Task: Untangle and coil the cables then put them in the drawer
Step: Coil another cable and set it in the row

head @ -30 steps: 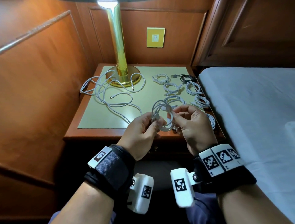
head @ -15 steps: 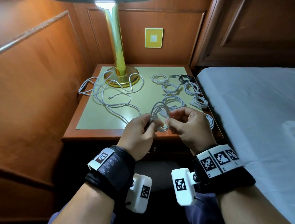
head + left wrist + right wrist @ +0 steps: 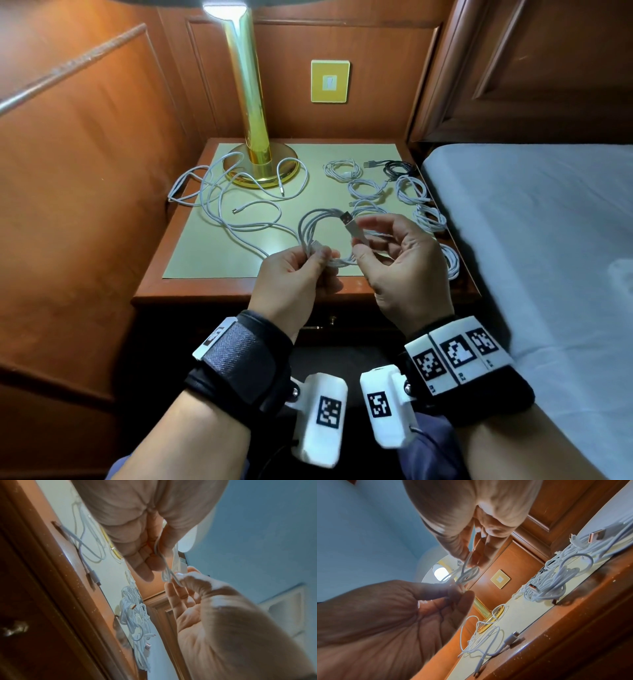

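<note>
Hands [image 3: 291, 274] [image 3: 400, 263] pinch white cable coil [image 3: 317, 229] above nightstand [image 3: 212, 253].

we wear black wrist straps [image 3: 239, 363] with white tag-marked camera blocks [image 3: 322, 421]; at 5 o'clock, three square tags [image 3: 459, 353].

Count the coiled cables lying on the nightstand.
7. Back row: white coil, black coil. Next row: two white ones. One peeks above the right hand; two more lie toward the bed. The hand may hide others.
</note>
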`<action>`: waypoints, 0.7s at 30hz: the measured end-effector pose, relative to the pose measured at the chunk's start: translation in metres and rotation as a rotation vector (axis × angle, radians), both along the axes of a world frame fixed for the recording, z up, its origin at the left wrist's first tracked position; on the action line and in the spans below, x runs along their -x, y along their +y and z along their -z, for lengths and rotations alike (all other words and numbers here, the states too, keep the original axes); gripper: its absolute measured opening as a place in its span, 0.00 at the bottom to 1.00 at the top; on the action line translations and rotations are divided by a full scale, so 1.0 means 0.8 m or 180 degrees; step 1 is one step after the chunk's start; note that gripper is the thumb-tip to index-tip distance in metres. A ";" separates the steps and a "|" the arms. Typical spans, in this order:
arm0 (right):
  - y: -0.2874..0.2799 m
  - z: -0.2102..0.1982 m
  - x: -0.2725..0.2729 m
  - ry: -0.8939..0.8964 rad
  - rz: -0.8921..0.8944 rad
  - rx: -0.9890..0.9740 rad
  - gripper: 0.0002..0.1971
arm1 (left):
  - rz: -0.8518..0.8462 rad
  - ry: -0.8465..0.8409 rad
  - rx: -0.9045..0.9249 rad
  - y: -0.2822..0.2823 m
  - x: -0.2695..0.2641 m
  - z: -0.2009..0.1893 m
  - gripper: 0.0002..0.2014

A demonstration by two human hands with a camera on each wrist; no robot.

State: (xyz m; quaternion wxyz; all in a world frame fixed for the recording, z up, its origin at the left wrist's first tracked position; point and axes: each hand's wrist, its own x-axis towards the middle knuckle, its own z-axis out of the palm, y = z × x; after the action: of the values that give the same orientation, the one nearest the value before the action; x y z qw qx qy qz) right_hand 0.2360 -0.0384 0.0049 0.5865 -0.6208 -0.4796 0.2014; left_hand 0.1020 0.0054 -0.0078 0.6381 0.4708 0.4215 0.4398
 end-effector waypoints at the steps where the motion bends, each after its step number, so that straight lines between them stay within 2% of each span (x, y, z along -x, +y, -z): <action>1: 0.000 -0.001 0.001 0.0012 -0.0025 -0.0041 0.13 | 0.0014 -0.0113 0.0101 0.000 0.000 -0.001 0.09; 5: 0.002 -0.003 0.001 0.0391 0.0122 -0.0141 0.12 | -0.0016 -0.0233 0.0028 0.000 0.002 -0.005 0.09; 7: 0.004 -0.005 0.003 0.0965 0.0286 -0.0081 0.09 | -0.0037 -0.0209 -0.0136 0.000 0.002 -0.006 0.08; 10: 0.008 -0.005 0.006 0.2135 0.0351 0.0153 0.03 | 0.0068 -0.0128 -0.0342 -0.001 0.003 -0.007 0.07; 12: 0.009 -0.007 0.006 0.2514 0.0185 0.0421 0.02 | 0.0151 -0.0043 -0.0366 -0.001 0.004 -0.007 0.07; 17: 0.005 -0.012 0.000 0.2610 -0.0274 0.0492 0.09 | 0.0303 -0.0023 -0.0001 0.000 0.009 -0.009 0.08; 21: 0.006 -0.005 -0.003 0.2183 -0.0343 0.0444 0.11 | 0.0389 -0.0245 0.0458 0.000 0.009 -0.011 0.10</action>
State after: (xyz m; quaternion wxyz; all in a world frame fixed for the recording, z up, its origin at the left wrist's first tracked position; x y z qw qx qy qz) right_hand 0.2383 -0.0336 0.0092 0.6582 -0.5294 -0.2719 0.4611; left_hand 0.0945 0.0053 0.0012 0.7116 0.4313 0.3976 0.3865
